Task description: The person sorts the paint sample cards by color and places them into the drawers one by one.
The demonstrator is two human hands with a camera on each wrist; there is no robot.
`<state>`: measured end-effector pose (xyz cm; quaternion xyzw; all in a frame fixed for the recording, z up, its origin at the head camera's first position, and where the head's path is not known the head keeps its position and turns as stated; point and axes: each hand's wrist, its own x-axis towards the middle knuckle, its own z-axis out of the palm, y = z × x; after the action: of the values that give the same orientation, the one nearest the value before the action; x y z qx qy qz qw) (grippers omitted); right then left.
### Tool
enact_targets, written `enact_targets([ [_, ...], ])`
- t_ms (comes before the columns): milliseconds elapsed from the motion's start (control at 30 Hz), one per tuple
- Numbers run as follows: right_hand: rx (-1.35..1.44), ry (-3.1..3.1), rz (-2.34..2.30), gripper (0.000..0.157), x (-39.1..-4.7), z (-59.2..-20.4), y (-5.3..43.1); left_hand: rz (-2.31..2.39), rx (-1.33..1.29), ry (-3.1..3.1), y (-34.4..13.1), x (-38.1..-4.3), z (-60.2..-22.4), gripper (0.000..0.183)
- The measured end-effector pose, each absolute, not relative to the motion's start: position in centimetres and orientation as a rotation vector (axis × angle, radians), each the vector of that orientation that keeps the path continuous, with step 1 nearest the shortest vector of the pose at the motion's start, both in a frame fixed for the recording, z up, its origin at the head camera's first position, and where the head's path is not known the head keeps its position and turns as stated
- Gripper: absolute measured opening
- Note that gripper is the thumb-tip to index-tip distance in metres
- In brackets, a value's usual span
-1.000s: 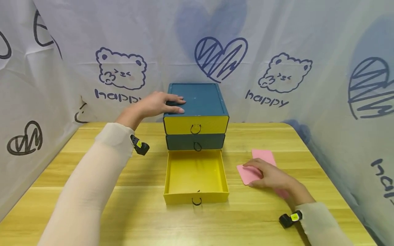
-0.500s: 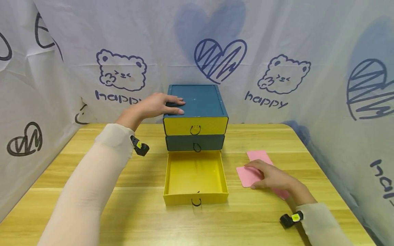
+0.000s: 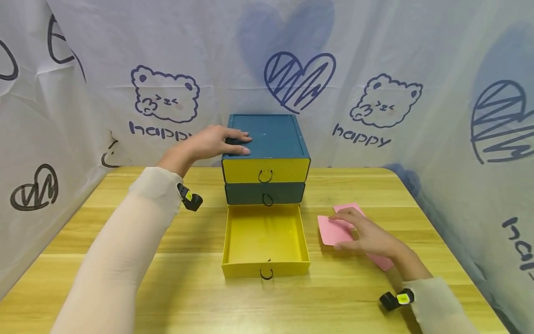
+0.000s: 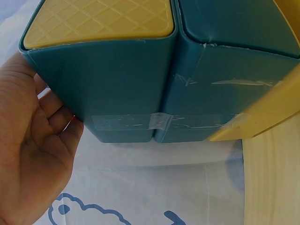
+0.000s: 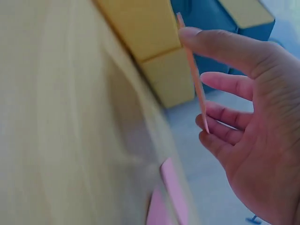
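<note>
My left hand (image 3: pixel 210 141) rests on the top left edge of a small blue drawer cabinet (image 3: pixel 273 134), its fingers lying over the lid. In the left wrist view the palm is beside the cabinet's side wall (image 4: pixel 103 89). The bottom yellow drawer (image 3: pixel 267 270) is pulled out, with a small black loop handle at its front. To its right, my right hand (image 3: pixel 369 239) pinches a thin pink card (image 3: pixel 330 230) with rounded corners. The right wrist view shows the card (image 5: pixel 197 84) edge-on between thumb and fingers, raised off the table.
More pink cards (image 3: pixel 380 262) lie on the wooden table (image 3: pixel 342 297), partly hidden under the right hand. Above the pulled-out drawer, a yellow drawer front (image 3: pixel 288 170) and a blue one (image 3: pixel 246 194) are closed. A white printed curtain (image 3: pixel 233 55) hangs behind.
My right hand has lifted the pink card off the table and shifted it slightly left and away from me. The left hand has stayed on the cabinet.
</note>
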<state>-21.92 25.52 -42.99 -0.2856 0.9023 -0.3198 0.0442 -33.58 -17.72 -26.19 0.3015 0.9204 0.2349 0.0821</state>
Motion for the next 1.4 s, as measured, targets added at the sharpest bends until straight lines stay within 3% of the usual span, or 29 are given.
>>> enact_targets([
  [367,-1.184,2.743,-0.872,0.062,-20.3,-39.4,18.6,0.692,0.871,2.758,-17.9,-33.5,-25.9,0.065],
  [867,-1.505,2.631,-0.451,0.066,-22.5,-37.8,9.6,0.707,0.868,2.768,-17.8,-33.5,-26.3,0.065],
  [1100,-1.646,2.717,-0.328,0.038,-23.1,-38.6,8.5,0.708,0.864,2.767,-17.7,-33.4,-26.3,0.065],
  [1400,-1.523,2.761,-0.499,0.033,-22.4,-38.4,10.9,0.715,0.866,2.749,-17.7,-33.5,-26.3,0.065],
])
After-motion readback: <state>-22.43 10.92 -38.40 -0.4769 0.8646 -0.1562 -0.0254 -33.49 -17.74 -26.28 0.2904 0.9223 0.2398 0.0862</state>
